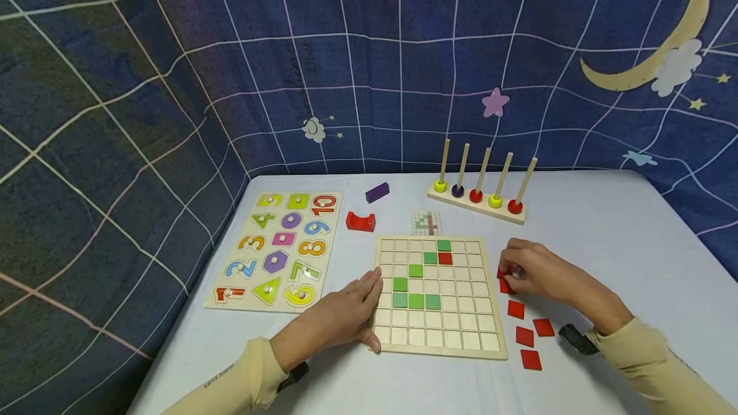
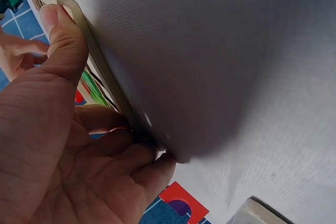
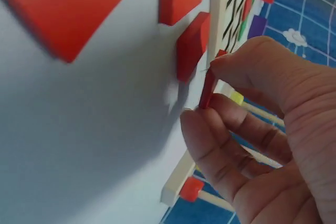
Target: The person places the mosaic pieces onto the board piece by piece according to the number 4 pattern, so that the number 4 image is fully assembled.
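Note:
My right hand [image 1: 533, 268] is off the right edge of the wooden grid board [image 1: 461, 353]. Thumb and fingertips pinch a red square tile [image 3: 209, 85], held on edge just over the table. Close by it lies another red tile [image 1: 505, 285], partly covered by the hand in the head view. My left hand [image 1: 346, 312] rests along the board's left edge, thumb near the front left corner and fingers further up the side. On the board, several green tiles [image 1: 416, 301] make a diagonal and a short row; one red tile [image 1: 444, 259] sits below the topmost green one.
Several loose red tiles [image 1: 524, 337] lie right of the board. Behind it are a small pattern card [image 1: 426, 223], a red arch block [image 1: 360, 221], a purple block [image 1: 377, 193] and a peg stand [image 1: 476, 203] with rings. A number puzzle [image 1: 230, 306] lies at left.

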Tool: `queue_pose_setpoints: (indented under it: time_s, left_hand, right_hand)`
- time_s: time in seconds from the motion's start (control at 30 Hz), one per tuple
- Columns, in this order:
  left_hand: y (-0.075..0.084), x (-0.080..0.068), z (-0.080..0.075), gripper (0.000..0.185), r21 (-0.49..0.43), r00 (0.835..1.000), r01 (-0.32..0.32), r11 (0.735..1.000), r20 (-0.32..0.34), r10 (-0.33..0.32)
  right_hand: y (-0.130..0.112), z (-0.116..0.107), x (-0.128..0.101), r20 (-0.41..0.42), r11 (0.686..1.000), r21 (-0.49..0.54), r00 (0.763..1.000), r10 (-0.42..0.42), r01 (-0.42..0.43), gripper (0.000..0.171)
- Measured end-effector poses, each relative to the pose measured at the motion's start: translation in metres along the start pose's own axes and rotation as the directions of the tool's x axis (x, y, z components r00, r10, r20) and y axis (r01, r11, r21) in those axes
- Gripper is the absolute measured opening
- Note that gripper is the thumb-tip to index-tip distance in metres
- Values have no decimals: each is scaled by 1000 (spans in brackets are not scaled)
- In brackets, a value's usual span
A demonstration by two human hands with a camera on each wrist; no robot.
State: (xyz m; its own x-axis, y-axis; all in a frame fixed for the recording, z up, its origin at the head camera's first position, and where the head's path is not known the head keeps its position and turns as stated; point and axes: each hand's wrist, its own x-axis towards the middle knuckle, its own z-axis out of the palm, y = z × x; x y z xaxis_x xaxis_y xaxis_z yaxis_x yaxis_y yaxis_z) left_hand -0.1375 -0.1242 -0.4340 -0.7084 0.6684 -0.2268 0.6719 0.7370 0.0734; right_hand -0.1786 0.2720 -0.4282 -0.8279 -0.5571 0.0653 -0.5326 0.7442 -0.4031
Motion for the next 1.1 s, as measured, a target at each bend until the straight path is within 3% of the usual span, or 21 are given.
queue_pose_setpoints:
  time_s: [0.47, 0.83, 1.1]
  left_hand:
    - [0, -1, -1, 116, -1, 1000, 6, 1000, 7, -6]
    - [0, 0, -1, 117, -4, 1000, 13, 1000, 16, -13]
    - [2, 0, -1, 117, 8, 1000, 13, 1000, 20, -13]
  right_hand:
    - [-18, 7, 22, -6, 986, 10, 986, -165, 165, 14]
    - [-35, 12, 46, 47, 978, 0, 977, -209, 209, 13]
    - [-44, 28, 62, 31, 953, -40, 953, -300, 302, 13]
